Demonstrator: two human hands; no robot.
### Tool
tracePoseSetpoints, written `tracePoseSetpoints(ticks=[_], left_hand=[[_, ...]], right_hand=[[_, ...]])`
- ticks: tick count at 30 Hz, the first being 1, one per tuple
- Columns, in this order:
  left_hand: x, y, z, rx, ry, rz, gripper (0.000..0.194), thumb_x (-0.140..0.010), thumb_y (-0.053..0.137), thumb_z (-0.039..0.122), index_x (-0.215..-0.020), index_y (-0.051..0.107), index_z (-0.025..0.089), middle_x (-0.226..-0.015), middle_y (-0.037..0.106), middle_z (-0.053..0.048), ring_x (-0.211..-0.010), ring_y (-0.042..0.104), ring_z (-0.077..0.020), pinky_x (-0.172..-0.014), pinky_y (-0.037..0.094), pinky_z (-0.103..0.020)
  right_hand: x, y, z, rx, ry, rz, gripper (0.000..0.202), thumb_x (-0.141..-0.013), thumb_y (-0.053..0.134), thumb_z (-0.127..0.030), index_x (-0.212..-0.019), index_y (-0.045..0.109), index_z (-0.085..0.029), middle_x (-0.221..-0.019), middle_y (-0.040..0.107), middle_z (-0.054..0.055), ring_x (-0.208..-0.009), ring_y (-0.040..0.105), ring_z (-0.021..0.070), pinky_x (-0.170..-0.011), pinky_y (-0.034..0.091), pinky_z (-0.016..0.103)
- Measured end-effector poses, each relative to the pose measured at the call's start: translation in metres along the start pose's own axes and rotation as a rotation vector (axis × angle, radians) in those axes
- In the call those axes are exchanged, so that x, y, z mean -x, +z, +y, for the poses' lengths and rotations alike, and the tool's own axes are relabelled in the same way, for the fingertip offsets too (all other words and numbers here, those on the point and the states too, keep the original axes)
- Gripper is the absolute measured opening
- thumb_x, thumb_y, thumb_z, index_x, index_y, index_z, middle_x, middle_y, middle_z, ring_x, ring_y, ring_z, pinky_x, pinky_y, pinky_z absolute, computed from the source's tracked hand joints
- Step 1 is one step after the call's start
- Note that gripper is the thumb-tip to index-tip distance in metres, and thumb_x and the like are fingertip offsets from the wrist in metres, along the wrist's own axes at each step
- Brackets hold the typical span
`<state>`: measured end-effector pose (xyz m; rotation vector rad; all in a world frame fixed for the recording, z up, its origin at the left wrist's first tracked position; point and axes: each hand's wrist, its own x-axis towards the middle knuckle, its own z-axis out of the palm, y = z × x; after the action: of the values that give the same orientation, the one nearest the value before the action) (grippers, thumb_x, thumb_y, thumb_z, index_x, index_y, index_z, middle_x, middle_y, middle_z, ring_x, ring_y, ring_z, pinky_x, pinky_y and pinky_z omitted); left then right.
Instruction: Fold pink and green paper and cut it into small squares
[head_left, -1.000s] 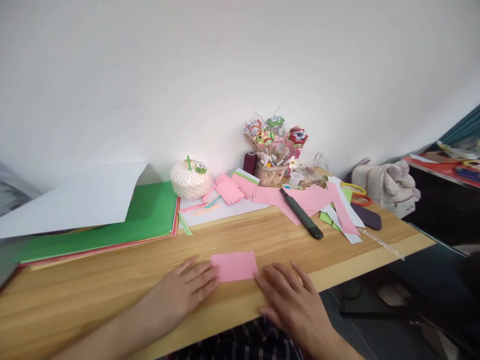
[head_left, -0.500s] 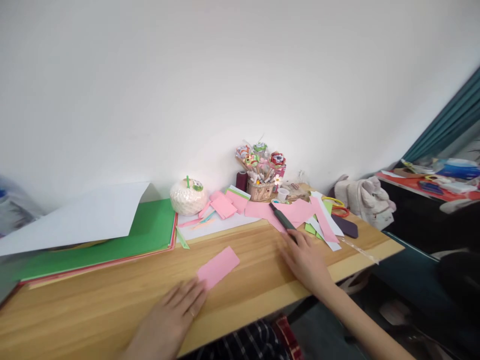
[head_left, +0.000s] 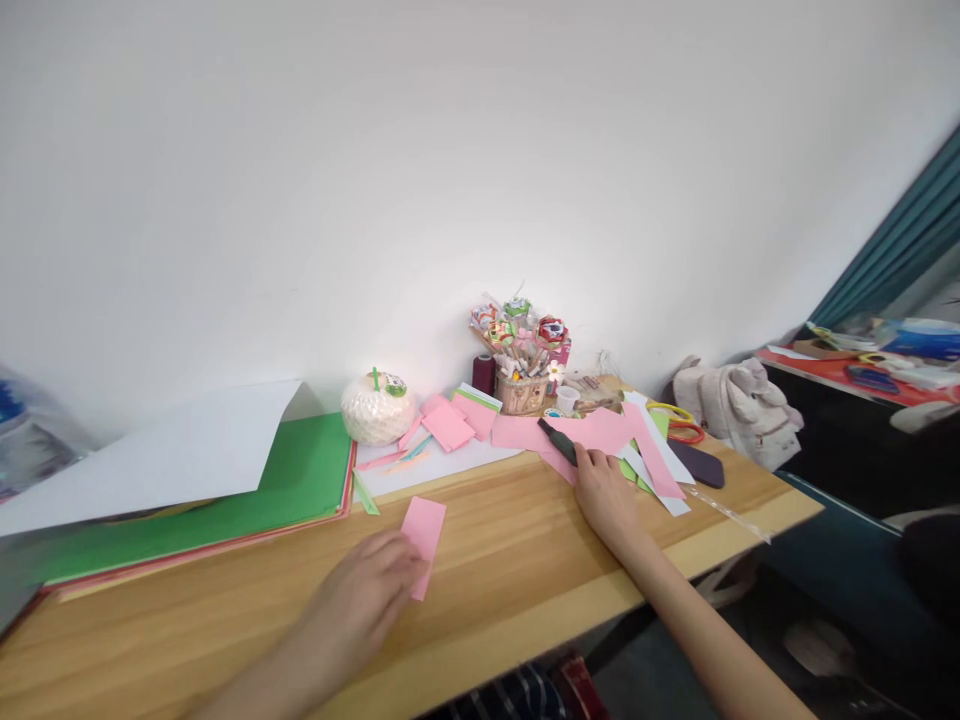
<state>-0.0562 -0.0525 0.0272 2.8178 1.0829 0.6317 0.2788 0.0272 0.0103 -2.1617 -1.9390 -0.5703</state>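
Note:
A small pink paper rectangle (head_left: 425, 535) lies on the wooden table in front of me. Its left edge is under the curled fingers of my left hand (head_left: 375, 590), which pinch it. Farther right, my right hand (head_left: 607, 500) has its fingers closed on the near end of a dark green, pen-shaped tool (head_left: 559, 440). The tool's black tip points away toward the wall, over larger pink paper sheets (head_left: 517, 431). What kind of tool it is I cannot make out.
Stacked coloured sheets (head_left: 315, 470) lie at left. Toward the wall are a white woven ball-shaped ornament (head_left: 377, 410), folded pink papers (head_left: 450, 425) and a basket of paper flowers (head_left: 521, 393). Paper strips, scissors handles (head_left: 684, 430) and a dark phone (head_left: 697, 462) lie right, beside a pale bag (head_left: 739, 410).
The pink rectangle has turned to stand more upright in view, and my left hand has gone from lying flat to pinching it. My right hand has moved slightly along the dark green tool.

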Motion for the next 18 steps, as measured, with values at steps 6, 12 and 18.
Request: tracePoseSetpoints(ticks=[6,12,18], left_hand=[[-0.004,0.004,-0.028,-0.07,-0.131,-0.196,0.039,-0.093,0.037,0.024,-0.13,0.044,0.018,-0.137,0.042,-0.005,-0.129,0.035,-0.022,-0.103,0.034,-0.043],[-0.004,0.004,-0.03,-0.016,-0.232,-0.345,0.043,-0.094,0.037,0.029,-0.136,0.036,0.023,-0.144,0.029,-0.003,-0.133,0.028,-0.0208,-0.107,0.023,-0.043],[-0.002,0.008,-0.041,-0.024,-0.119,-0.306,0.037,-0.096,0.032,0.028,-0.132,0.042,0.027,-0.142,0.036,-0.001,-0.131,0.03,-0.0187,-0.107,0.021,-0.041]], right_hand=[[0.024,-0.034,-0.011,-0.133,-0.13,0.007,0.04,-0.091,0.033,-0.017,-0.13,0.038,-0.008,-0.115,0.054,0.018,-0.089,0.061,0.022,-0.067,0.051,0.033],[0.091,-0.068,-0.031,-0.429,-0.552,-0.025,0.041,-0.091,0.028,-0.018,-0.13,0.039,-0.016,-0.113,0.056,0.012,-0.082,0.064,0.0142,-0.063,0.052,0.023],[0.142,-0.072,-0.036,-0.431,-0.805,-0.091,0.051,-0.082,0.033,-0.006,-0.131,0.039,-0.018,-0.109,0.06,0.011,-0.08,0.066,0.012,-0.062,0.052,0.017]])
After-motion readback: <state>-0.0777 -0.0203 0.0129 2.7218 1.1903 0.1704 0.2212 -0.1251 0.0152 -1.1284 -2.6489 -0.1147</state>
